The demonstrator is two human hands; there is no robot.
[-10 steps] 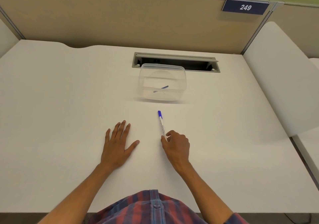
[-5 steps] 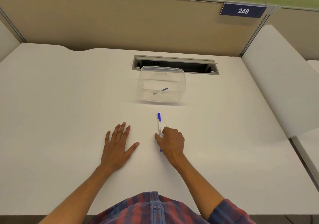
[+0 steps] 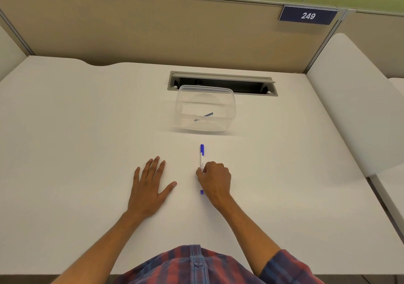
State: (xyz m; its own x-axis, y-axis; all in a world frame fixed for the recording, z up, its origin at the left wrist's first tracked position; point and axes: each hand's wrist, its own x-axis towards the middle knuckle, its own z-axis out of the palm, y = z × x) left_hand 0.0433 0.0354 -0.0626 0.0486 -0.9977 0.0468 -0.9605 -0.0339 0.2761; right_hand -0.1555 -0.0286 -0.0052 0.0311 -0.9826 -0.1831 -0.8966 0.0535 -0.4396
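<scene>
2 bare hands are seen from above on a white desk (image 3: 65, 130), both near its front edge. The left hand (image 3: 150, 185) is laid flat on the surface, fingers straight and spread, with nothing held. The right hand (image 3: 215, 179) is curled around the middle of a white pen (image 3: 202, 160) with a blue cap, which is pinched between thumb and fingertips. The pen is lying almost straight toward the back edge, its capped end pointing away from the person and its blue tail showing just beneath the hand. Whether it has been lifted off the desk cannot be told. Toward the back edge, a clear plastic container (image 3: 205, 108) is set just in front of a cable slot (image 3: 223, 82), with 1 blue pen (image 3: 203, 117) lying inside. For a secure pick-up, the pinch is best kept near the pen's middle so that it is balanced, and the lift is best made straight up.
</scene>
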